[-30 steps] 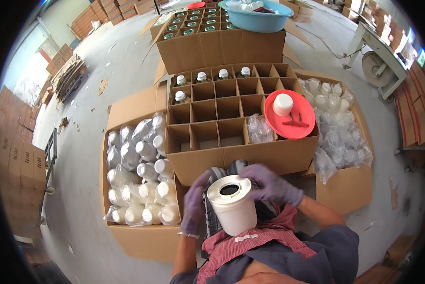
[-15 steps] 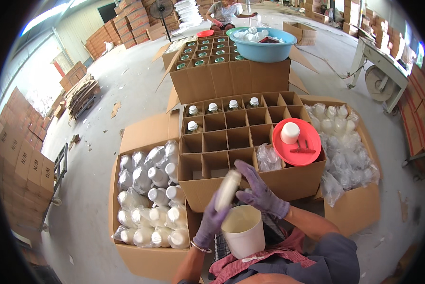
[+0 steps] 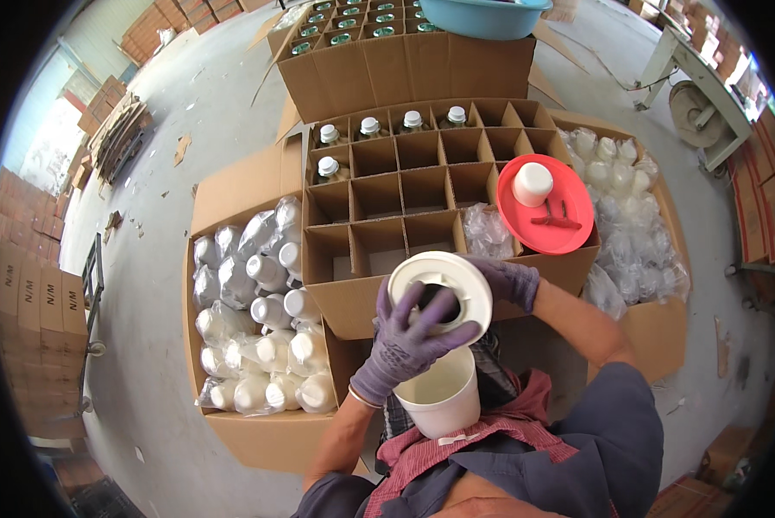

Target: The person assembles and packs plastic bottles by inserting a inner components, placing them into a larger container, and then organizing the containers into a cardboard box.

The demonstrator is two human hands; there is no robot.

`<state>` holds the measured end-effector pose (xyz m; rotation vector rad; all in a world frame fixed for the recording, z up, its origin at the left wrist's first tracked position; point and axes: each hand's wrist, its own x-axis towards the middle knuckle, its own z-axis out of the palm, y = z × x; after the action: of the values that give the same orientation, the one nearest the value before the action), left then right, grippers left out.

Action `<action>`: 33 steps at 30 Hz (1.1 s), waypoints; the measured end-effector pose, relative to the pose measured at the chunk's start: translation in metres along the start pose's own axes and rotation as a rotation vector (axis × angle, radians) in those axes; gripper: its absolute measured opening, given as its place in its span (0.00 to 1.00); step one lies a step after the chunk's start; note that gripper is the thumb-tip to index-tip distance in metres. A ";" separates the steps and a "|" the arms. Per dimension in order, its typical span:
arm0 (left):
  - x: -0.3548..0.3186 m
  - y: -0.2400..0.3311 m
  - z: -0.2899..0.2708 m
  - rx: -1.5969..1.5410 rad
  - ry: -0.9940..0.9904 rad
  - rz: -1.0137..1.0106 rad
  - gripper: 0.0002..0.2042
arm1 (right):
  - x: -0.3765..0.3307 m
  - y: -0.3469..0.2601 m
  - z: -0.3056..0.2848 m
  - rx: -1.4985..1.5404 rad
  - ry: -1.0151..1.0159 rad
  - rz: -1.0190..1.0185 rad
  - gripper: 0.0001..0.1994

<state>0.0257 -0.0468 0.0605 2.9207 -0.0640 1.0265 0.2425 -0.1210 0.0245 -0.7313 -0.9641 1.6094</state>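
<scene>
A white round lid-like piece [image 3: 400, 274] with a raised rim and a dark centre is held between my gloved hands, its face turned up. The fingers of my left hand [image 3: 405, 337] reach over its face to the dark centre. My right hand [image 3: 510, 281] grips its far right rim, and the piece hides part of those fingers. Both gloves are purple. Just below, an open white tub [image 3: 444, 401] stands between my legs, with a cream inside. The held piece is above the tub's mouth and apart from it.
Ahead stands a divided carton [image 3: 379, 298] with several white-capped bottles. A red dish [image 3: 547, 242] on it holds a white cup. Cartons of bagged white bottles [image 3: 267, 272] and clear-bagged pieces [image 3: 633, 233] flank me. Farther off are another divided carton [image 3: 405, 73] and a blue basin [image 3: 482, 22].
The white round piece has turned from edge-on to face-up. My left fingers have moved onto its face and my right hand has closed on its rim. The view has tilted down.
</scene>
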 end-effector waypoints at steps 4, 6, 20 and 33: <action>0.008 -0.013 0.003 -0.010 -0.120 -0.090 0.27 | 0.041 0.003 -0.037 -0.152 0.149 0.136 0.15; 0.016 -0.015 0.009 -0.232 -0.149 -0.300 0.29 | 0.052 -0.050 -0.034 -1.094 0.238 -0.260 0.17; 0.004 -0.046 0.059 -0.956 -0.498 -0.435 0.26 | 0.151 -0.124 -0.287 -1.933 0.859 0.431 0.26; 0.001 -0.051 0.053 -0.721 -0.260 -0.077 0.14 | 0.133 -0.206 -0.220 -1.825 1.058 -0.099 0.24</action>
<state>0.0629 0.0016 0.0185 2.3400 -0.2657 0.4623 0.4948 0.0771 0.1003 -2.2796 -1.3346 -0.3490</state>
